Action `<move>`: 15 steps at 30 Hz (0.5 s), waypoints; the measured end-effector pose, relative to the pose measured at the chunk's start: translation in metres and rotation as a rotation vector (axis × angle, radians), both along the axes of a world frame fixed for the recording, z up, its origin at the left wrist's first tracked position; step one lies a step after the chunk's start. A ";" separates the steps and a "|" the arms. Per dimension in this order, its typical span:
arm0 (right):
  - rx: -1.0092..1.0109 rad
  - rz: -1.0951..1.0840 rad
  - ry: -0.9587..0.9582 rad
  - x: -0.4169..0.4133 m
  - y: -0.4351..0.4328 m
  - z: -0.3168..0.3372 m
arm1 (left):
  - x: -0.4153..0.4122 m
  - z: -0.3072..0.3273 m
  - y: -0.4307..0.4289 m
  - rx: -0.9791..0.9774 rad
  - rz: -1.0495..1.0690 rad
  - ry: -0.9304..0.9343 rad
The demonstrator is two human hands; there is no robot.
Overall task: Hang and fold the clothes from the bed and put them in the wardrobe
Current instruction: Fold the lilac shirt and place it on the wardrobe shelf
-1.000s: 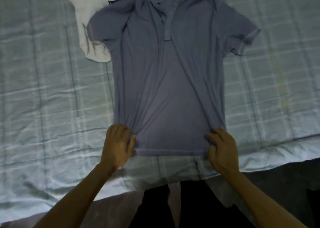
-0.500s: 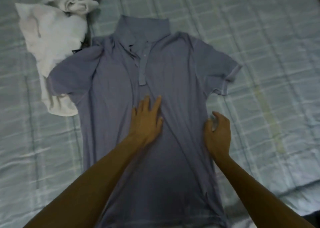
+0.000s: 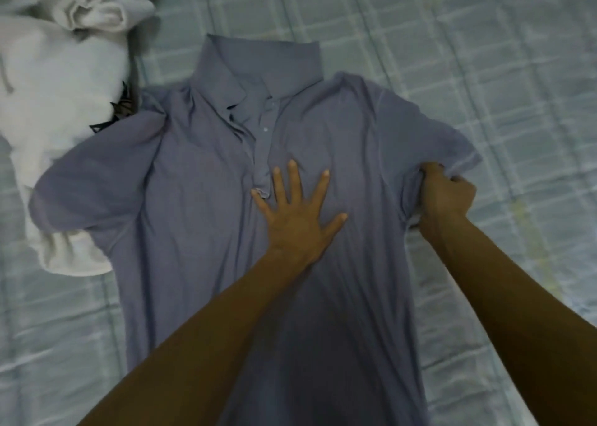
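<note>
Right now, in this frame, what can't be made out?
Head view only.
Polo shirt hem: cut off by the bottom edge.
White garment: runs off the left edge, partly under the shirt's sleeve; kind unclear.
Right hand: fingertips buried in bunched shirt cloth.
Dark scrap beside the white garment: mostly covered.

Polo shirt [image 3: 200, 199]: thin matt knit cloth, softly creased. White garment [image 3: 55, 102]: thicker fleecy cloth. Bedcover [image 3: 484, 70]: quilted, faint sheen.

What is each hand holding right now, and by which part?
The right hand grips the grey polo shirt by bunched fabric under the sleeve on that side. The left hand holds nothing; it presses flat on the shirt's chest.
</note>
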State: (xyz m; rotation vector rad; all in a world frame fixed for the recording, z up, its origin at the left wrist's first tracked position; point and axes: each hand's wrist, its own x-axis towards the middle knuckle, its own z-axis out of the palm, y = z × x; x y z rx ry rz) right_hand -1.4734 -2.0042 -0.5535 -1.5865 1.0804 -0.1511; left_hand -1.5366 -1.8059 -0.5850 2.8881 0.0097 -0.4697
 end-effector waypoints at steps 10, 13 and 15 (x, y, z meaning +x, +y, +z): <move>-0.368 0.796 -0.352 -0.037 0.188 0.070 | -0.037 0.023 0.098 -0.225 0.044 -0.202; -0.262 1.177 -0.149 -0.068 0.228 0.057 | -0.057 0.028 0.141 -0.219 0.213 -0.303; -0.212 1.152 -0.089 -0.078 0.227 0.050 | -0.067 0.031 0.165 -0.198 0.354 -0.394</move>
